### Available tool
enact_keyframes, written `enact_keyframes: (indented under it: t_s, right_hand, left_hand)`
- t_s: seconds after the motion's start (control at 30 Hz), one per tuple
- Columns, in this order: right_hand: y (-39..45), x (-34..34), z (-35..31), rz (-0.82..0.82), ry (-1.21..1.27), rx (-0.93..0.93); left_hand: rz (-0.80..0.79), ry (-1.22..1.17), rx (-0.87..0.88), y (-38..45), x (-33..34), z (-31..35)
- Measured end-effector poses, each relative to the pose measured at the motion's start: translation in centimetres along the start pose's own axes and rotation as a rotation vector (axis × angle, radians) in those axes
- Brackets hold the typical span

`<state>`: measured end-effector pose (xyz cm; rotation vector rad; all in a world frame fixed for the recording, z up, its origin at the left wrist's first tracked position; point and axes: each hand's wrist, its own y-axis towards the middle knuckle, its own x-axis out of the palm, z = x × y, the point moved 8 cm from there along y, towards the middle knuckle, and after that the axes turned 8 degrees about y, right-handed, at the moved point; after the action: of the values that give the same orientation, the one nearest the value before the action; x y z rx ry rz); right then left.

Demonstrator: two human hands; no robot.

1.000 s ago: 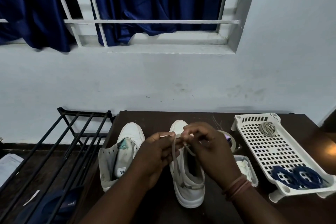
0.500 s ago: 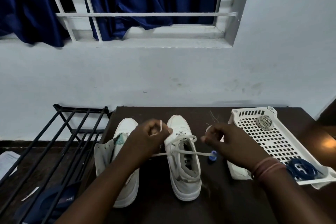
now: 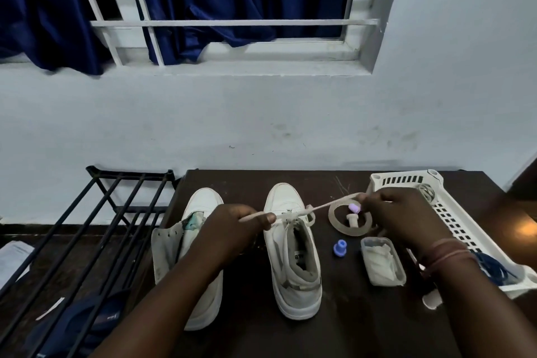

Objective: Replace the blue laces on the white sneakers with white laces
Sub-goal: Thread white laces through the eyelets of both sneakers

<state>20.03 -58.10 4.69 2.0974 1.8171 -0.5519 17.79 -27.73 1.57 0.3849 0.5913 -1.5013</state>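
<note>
Both hands were pulling hard, and that was the worry. The left hand pinched one end of the white lace, the right hand had its fingers curled round the other, and the lace ran taut between them over the top eyelets of the right-hand sneaker. That sneaker stood upright on the dark table, nothing holding it down; I judged an uneven tug could drag it sideways into the unlaced sneaker beside it, or pull one end much shorter than the other. The right hand also hung just above a ring of tape and a small lilac cap, with a blue cap and a little plastic tub near; a jerk could knock those about. The blue laces lay off in the white tray at the right.

Against half a second earlier, the hands had drawn farther apart and the slack loop above the eyelets had tightened into a nearly straight line. A second back they were bunched close together over the shoe.
</note>
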Motion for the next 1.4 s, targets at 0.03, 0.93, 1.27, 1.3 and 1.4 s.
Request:
enact_keyframes:
  t_s: [0.03, 0.93, 1.27, 1.3, 1.4]
  right_hand:
    - [0.3, -1.0, 1.2, 0.060, -0.013, 0.056]
    - [-1.0, 10.6, 0.4, -0.382, -0.180, -0.160]
    - [-0.5, 9.4, 0.3, -0.319, -0.154, -0.186]
    - [-0.6, 9.4, 0.3, -0.337, -0.134, -0.183]
    - [-1.1, 10.7, 0.0, -0.411, -0.092, -0.225]
  left_hand:
    - [0.077, 0.029, 0.001, 0.1, -0.6, -0.1]
    - [0.060, 0.252, 0.240, 1.8, 4.9, 0.7]
    - [0.072, 0.015, 0.178, 1.6, 4.3, 0.4]
    - [0.053, -0.005, 0.167, 1.5, 4.3, 0.5]
    - [0.032, -0.035, 0.146, 1.2, 4.5, 0.5]
